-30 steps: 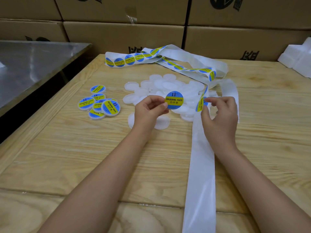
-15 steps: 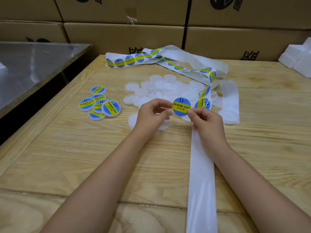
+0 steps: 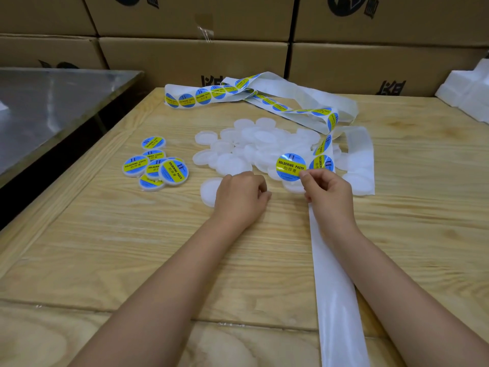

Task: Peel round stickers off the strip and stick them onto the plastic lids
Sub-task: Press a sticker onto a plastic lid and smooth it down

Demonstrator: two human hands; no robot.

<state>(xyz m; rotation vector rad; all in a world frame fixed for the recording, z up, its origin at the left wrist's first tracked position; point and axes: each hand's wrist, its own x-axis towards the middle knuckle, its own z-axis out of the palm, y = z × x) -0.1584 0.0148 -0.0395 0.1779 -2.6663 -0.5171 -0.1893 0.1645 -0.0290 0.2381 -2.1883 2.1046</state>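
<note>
My right hand (image 3: 330,193) pinches the lower right edge of a peeled blue and yellow round sticker (image 3: 290,166), held above the pile of plain white plastic lids (image 3: 254,147). Just right of it, another sticker (image 3: 324,164) sits on the white backing strip (image 3: 333,287), which runs under my right hand toward me. My left hand (image 3: 240,194) is down on the wooden table (image 3: 132,247) with fingers curled over a plain lid (image 3: 207,190) at the pile's near edge. The lid shows only at the hand's left side.
Several labelled lids (image 3: 158,165) lie in a small heap on the left. The strip's filled part (image 3: 203,95) loops across the table's far side. Cardboard boxes (image 3: 193,56) stand behind, a metal table (image 3: 47,102) on the left, white foam (image 3: 471,94) at the far right.
The sticker passed from my left hand to my right hand. My left hand dropped from the sticker onto a plain lid on the table.
</note>
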